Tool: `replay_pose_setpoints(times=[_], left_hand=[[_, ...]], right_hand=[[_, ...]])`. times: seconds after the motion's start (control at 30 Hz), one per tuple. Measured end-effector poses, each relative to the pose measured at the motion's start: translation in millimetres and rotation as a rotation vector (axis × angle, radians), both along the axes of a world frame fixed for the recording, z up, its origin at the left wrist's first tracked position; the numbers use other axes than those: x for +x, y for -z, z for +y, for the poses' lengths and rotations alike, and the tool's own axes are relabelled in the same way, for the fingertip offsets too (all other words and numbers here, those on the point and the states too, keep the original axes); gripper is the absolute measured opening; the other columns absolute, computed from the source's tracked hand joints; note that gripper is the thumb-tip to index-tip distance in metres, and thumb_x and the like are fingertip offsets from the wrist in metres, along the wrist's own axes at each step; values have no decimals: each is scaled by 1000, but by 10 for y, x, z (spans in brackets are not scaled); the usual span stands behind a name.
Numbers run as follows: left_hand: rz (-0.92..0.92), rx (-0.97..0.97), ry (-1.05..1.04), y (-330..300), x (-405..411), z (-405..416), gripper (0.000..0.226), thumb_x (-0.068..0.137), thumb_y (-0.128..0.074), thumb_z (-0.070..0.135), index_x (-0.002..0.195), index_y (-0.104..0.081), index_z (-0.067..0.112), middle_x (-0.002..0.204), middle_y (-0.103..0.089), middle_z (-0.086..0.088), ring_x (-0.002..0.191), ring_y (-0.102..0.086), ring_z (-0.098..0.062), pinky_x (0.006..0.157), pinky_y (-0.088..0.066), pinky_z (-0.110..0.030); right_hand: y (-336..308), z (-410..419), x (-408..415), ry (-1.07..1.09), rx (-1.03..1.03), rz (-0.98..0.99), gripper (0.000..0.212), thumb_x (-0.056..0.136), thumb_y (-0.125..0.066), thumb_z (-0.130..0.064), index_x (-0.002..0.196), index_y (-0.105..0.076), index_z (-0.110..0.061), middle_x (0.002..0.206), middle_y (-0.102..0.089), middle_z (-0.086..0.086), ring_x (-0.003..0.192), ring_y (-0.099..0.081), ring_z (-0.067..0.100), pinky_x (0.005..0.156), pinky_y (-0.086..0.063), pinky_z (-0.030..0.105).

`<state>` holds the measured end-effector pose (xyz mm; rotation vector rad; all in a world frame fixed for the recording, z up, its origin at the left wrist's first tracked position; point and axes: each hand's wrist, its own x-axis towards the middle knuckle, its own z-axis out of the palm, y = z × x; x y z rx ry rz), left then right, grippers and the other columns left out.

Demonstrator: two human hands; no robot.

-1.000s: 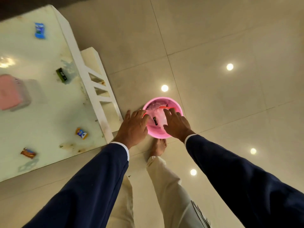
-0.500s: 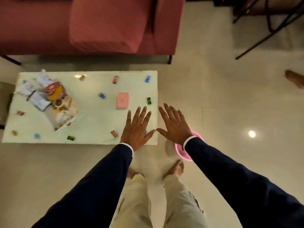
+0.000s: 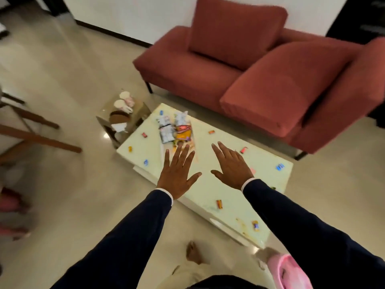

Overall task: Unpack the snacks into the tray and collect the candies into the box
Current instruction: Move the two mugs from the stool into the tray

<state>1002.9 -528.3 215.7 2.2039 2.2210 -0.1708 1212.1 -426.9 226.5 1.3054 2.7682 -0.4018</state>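
Nearest the camera, a pink bowl (image 3: 288, 272) sat on the floor by the person's bare foot (image 3: 193, 252), at the near right corner of the low white tabletop (image 3: 208, 190). Above the tabletop's near edge the left hand (image 3: 177, 174) and the right hand (image 3: 231, 165) were both spread flat, fingers wide, holding nothing and touching nothing that could be seen.

Wrapped candies lay well apart across the tabletop: an orange one (image 3: 219, 204) near the front edge, another (image 3: 255, 225) toward the near right corner, a blue one (image 3: 146, 162) left of the left hand, a red one (image 3: 243, 150) just beyond the right hand, and a blue one (image 3: 279, 166) at the far right. Beyond the left hand's fingertips the snack packets (image 3: 175, 128) lay heaped, seemingly on a tray whose edges were hard to make out. A pink sliver (image 3: 252, 170) showed beside the right wrist; it may have been the box, but that could not be told. Farthest back stood the red sofa (image 3: 260, 76).

The step in hand looked like the very start, choosing a first target. Done well, it would mean settling on 1 job at a time: bringing the box out where it is reachable, then pinching each candy by its wrapper ends from the near edge outward, so that none gets swept off the glossy top.
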Motion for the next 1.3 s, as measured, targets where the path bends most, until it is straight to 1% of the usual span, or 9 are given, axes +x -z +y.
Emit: replay_pose_setpoints(times=[0.13,0.3,0.47,0.63,0.77,0.9,1.1,1.23,1.3], left_hand=[[9,16,-129,-140,-655,-160,83,99,-7,69,163,-18,18,172,-6,-9,158,-4,-31,123,-6,-62],[-8,6,-260,-101,-1287,-263,83,98,-2,69,163,-14,19,172,0,-6,158,3,-29,125,0,-61],[-15,-7,-320,-53,-1863,-145,82,98,-5,68,162,-20,19,172,-6,-7,159,-4,-30,124,-2,-62],[-35,-38,-372,-20,-2510,265,77,100,-15,67,162,-18,20,172,-4,-5,159,0,-28,124,0,-61],[-71,-45,-406,-40,-2994,665,78,99,-15,67,162,-12,20,172,-6,-4,159,-1,-27,124,1,-60],[-137,-24,-406,-46,-3369,1026,80,98,-13,68,161,-17,19,171,-14,-5,159,-7,-28,125,-3,-61],[-149,-71,-417,167,-4065,1508,77,101,-22,67,162,-14,20,171,-10,-5,158,-7,-29,123,0,-60],[-180,-103,-354,369,-4723,1910,75,101,-20,62,161,-14,18,171,-13,-5,158,-9,-28,125,-6,-62],[-240,-119,-328,464,-5108,2165,70,102,-27,57,161,-16,19,170,-14,-5,158,-11,-27,124,-8,-61]], right_hand=[[-32,30,-723,-102,-24,-8,90,96,-55,-57,163,-6,-22,171,-10,7,153,-27,32,124,-27,51],[29,137,-1395,-203,-61,-22,87,96,-56,-53,162,-10,-22,170,-13,5,152,-28,29,122,-29,50],[86,439,-2038,-250,-67,-26,84,97,-57,-49,162,-13,-20,170,-16,7,153,-26,31,122,-28,49],[72,942,-2698,-245,-68,5,82,97,-59,-48,161,-16,-21,168,-21,7,150,-33,31,121,-31,50],[46,1353,-3169,-255,-90,-2,80,97,-59,-47,160,-20,-19,166,-26,9,147,-38,32,119,-35,48],[53,1733,-3604,-276,-117,-3,81,96,-60,-46,161,-19,-19,167,-24,9,147,-39,33,117,-37,50],[146,2217,-4357,-262,-134,-30,79,97,-60,-45,160,-21,-19,166,-24,9,147,-37,33,118,-36,48],[257,2573,-5003,-222,-124,-47,78,95,-62,-44,158,-23,-20,164,-27,9,144,-40,35,116,-37,50],[339,2767,-5389,-195,-128,-73,77,95,-62,-43,158,-24,-19,164,-27,9,142,-41,36,115,-38,50]])
